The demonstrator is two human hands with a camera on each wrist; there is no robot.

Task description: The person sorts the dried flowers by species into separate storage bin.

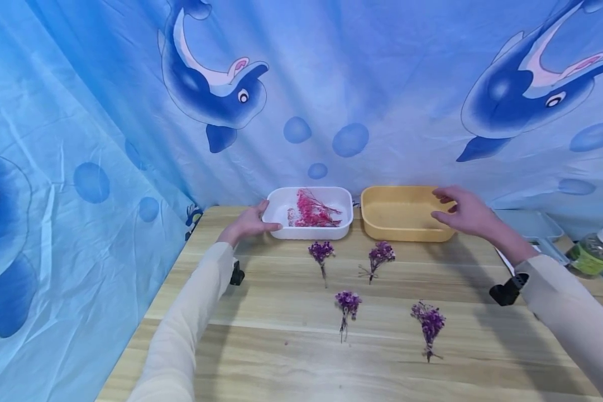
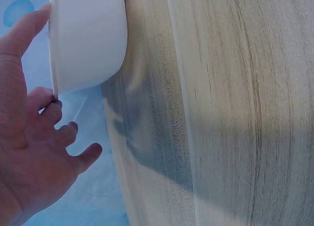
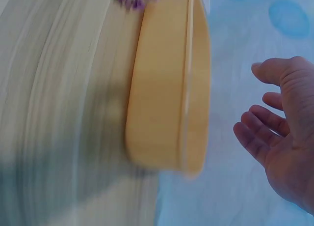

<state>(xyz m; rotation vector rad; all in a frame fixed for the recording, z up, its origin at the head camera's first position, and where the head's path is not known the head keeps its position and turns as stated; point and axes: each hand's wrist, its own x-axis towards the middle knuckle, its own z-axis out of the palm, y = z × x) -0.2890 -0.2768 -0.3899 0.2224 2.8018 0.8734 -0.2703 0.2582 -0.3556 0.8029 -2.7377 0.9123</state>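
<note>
At the back of the table stands a white plastic tub (image 1: 310, 232) with pink-red dried flowers (image 1: 315, 211) inside. My left hand (image 1: 252, 222) holds its left end, the thumb on the front rim; in the left wrist view the thumb and index fingertip touch the rim (image 2: 52, 49). To its right is a yellow tub (image 1: 407, 233), bare inside where I can see. My right hand (image 1: 463, 212) hovers by that tub's right end, fingers loosely bent around nothing; the right wrist view shows a gap between hand and tub (image 3: 159, 88).
Several small purple dried-flower bunches (image 1: 348, 302) lie spread on the wooden table (image 1: 261, 357) before the tubs. At the right are a pale clear tray (image 1: 530, 223) and a white-lidded jar (image 1: 595, 251). A blue dolphin-print curtain (image 1: 382, 84) hangs behind and at the left.
</note>
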